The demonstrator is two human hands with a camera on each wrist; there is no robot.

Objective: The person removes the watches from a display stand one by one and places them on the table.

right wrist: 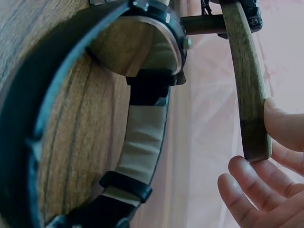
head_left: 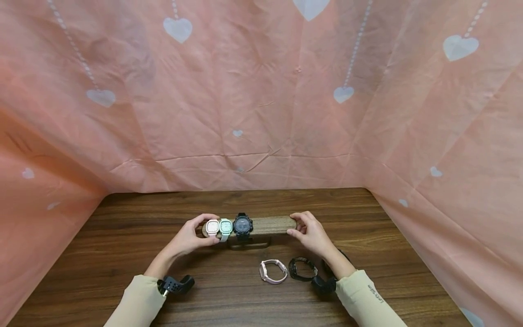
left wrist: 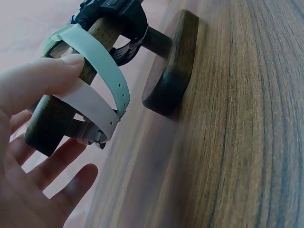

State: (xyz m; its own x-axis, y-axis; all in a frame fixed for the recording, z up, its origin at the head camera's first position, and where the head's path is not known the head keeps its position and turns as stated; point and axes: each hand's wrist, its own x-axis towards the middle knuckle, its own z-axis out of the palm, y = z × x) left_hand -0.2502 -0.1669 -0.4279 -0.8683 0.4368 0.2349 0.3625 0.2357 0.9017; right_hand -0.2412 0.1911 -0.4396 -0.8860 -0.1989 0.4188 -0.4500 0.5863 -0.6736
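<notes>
A wooden watch stand (head_left: 273,225) with a horizontal bar stands on the table. Along its left half sit a pink watch (head_left: 212,227) at the end, a mint green watch (head_left: 225,226) beside it and a chunky black digital watch (head_left: 243,225). My left hand (head_left: 191,235) grips the pink watch at the bar's left end, thumb across its strap (left wrist: 90,105) and fingers behind the bar. The bar's bare right end is pinched between the thumb and fingers of my right hand (head_left: 313,235). The stand's dark base (left wrist: 180,61) shows below the bar in the left wrist view.
Nearer me on the table (head_left: 220,299) lie a pale pink watch (head_left: 263,272) and a black watch (head_left: 293,269). A black-strapped watch with a beige lining (right wrist: 142,137) lies close under my right wrist. A pink curtain with hearts (head_left: 261,113) encloses the table's back and sides.
</notes>
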